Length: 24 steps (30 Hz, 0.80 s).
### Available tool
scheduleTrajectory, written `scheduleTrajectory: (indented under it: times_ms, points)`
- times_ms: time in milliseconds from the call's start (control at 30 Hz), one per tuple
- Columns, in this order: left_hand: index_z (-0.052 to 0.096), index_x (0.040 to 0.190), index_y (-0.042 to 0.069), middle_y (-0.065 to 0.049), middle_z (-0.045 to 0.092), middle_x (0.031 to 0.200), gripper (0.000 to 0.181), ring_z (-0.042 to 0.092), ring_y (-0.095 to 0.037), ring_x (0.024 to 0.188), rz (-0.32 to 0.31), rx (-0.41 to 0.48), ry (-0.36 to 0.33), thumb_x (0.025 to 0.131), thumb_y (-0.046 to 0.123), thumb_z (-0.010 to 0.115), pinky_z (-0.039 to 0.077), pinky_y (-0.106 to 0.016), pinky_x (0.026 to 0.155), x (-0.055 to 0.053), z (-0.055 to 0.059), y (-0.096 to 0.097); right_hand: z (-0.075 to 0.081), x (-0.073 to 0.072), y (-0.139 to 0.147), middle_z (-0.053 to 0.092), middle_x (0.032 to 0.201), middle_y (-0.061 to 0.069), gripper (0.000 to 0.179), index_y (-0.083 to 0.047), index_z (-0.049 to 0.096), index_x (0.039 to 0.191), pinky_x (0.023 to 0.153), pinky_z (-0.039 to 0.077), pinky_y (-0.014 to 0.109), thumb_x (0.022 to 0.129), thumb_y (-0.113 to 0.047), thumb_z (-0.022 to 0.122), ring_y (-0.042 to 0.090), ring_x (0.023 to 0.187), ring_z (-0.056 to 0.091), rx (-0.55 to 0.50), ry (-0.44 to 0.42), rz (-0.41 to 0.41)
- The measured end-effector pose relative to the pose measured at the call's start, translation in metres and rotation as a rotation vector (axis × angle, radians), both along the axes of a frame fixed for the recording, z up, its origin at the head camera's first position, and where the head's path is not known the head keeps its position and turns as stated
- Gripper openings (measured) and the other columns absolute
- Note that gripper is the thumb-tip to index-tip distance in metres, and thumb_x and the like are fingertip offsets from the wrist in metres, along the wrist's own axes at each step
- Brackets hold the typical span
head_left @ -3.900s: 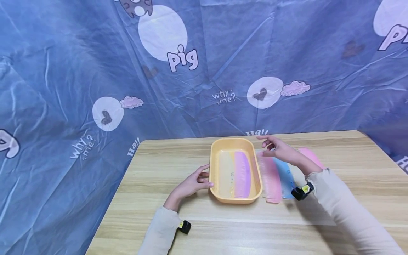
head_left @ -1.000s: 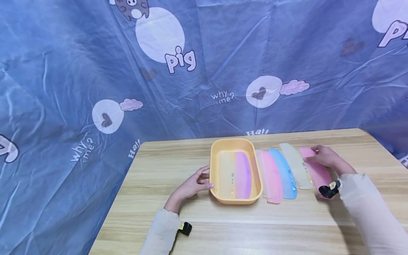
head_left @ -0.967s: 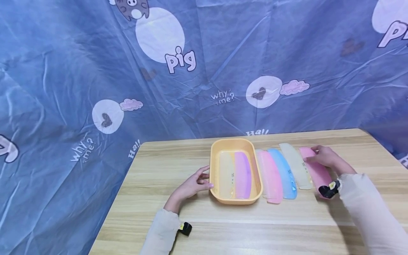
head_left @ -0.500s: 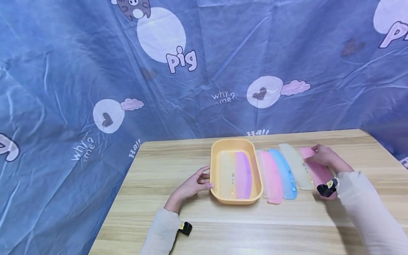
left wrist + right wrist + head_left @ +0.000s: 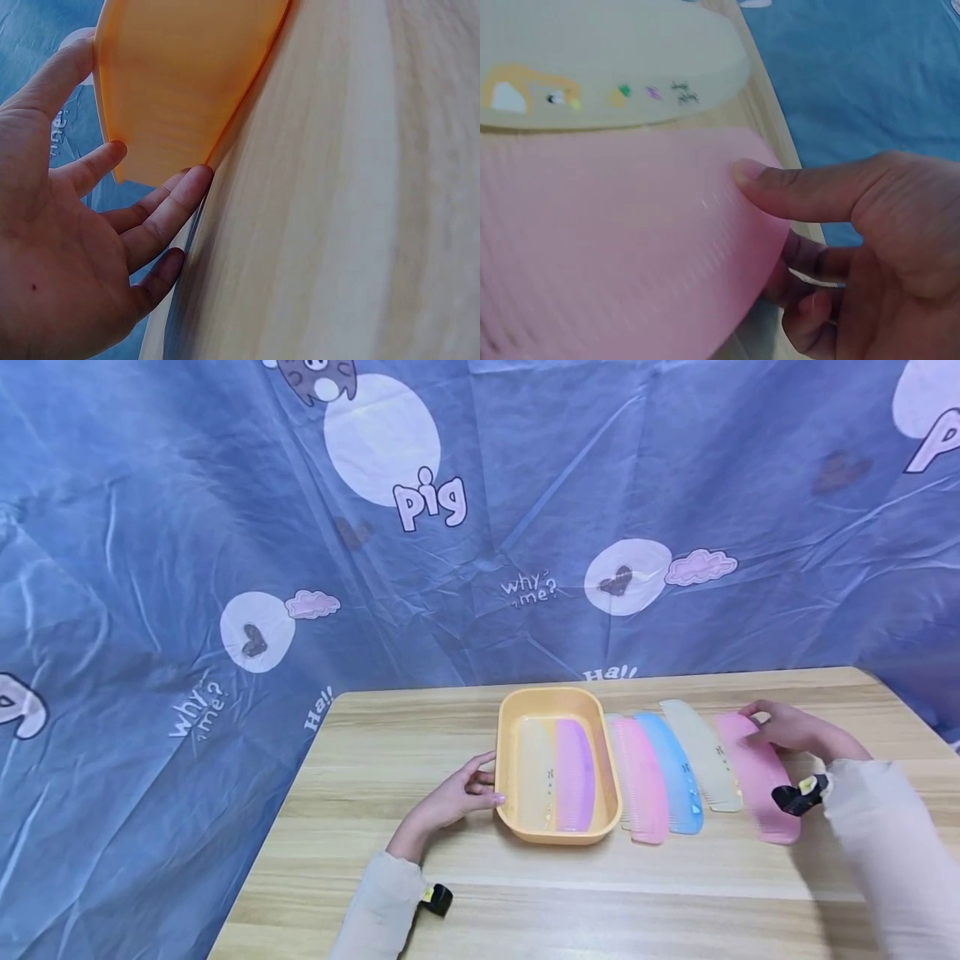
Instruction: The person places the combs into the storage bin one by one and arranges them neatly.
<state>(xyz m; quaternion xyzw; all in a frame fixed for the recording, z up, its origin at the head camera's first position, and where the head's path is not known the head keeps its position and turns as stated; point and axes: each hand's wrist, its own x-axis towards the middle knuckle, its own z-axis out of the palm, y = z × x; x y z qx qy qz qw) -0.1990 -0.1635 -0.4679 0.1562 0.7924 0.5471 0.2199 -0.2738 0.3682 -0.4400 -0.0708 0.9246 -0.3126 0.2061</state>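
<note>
The right hand [image 5: 798, 728] is pinching one pink comb [image 5: 759, 772] right of one cream comb [image 5: 697, 747], one blue comb [image 5: 672, 770] and a second pink comb [image 5: 647, 781] lying on the desk [image 5: 600, 902], while the left hand's [image 5: 450, 795] unclenched grip is touching one tray [image 5: 558, 838] containing two combs, one pale [image 5: 536, 768], one purple [image 5: 576, 772].

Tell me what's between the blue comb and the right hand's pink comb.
In the head view, a cream comb lies between the blue comb and the pink comb the right hand pinches.
</note>
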Motion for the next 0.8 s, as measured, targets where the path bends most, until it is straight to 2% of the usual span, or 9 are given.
scheduleTrajectory:
  times_ms: [133, 267, 600, 667, 800]
  points:
    - [0.023, 0.154, 0.012, -0.021, 0.053, 0.132, 0.079, 0.057, -0.028, 0.116, -0.003, 0.003, 0.0, 0.09, 0.021, 0.069, 0.043, -0.044, 0.103, 0.0, -0.001, 0.0, 0.003, 0.002, 0.005, 0.061, 0.099, 0.02, 0.059, 0.016, 0.033, 0.133, 0.061, 0.045, 0.026, 0.09, -0.013, 0.062, 0.009, 0.069, 0.052, -0.05, -0.019, -0.006]
    - [0.024, 0.153, 0.012, -0.02, 0.054, 0.132, 0.078, 0.057, -0.028, 0.115, 0.001, -0.003, 0.002, 0.09, 0.021, 0.069, 0.043, -0.044, 0.103, 0.001, -0.002, 0.0, 0.003, 0.004, 0.009, 0.06, 0.089, 0.004, 0.061, 0.013, 0.031, 0.137, 0.056, 0.041, 0.025, 0.091, -0.014, 0.061, 0.006, 0.06, 0.045, -0.112, -0.047, -0.039]
    - [0.025, 0.153, 0.012, -0.02, 0.055, 0.131, 0.077, 0.057, -0.029, 0.116, 0.011, -0.005, -0.004, 0.09, 0.019, 0.069, 0.043, -0.044, 0.103, 0.001, 0.0, 0.001, 0.004, 0.008, 0.02, 0.056, 0.085, -0.005, 0.054, 0.009, 0.032, 0.136, 0.06, 0.043, 0.025, 0.094, -0.014, 0.058, 0.004, 0.068, 0.047, -0.17, 0.005, -0.06]
    - [0.025, 0.153, 0.013, -0.02, 0.055, 0.131, 0.077, 0.057, -0.029, 0.115, 0.015, -0.004, -0.007, 0.09, 0.019, 0.069, 0.043, -0.044, 0.103, 0.001, 0.0, 0.001, 0.006, 0.009, 0.023, 0.057, 0.088, -0.007, 0.045, 0.001, 0.038, 0.133, 0.062, 0.044, 0.026, 0.096, -0.016, 0.057, 0.004, 0.072, 0.049, -0.187, 0.007, -0.07]
    - [0.026, 0.153, 0.013, -0.02, 0.055, 0.131, 0.077, 0.058, -0.028, 0.115, 0.021, -0.006, -0.01, 0.09, 0.02, 0.069, 0.043, -0.044, 0.104, 0.001, 0.0, 0.002, 0.011, 0.008, 0.028, 0.059, 0.092, -0.016, 0.029, -0.029, 0.043, 0.122, 0.067, 0.046, 0.027, 0.097, -0.02, 0.056, 0.002, 0.079, 0.054, -0.235, -0.004, -0.095]
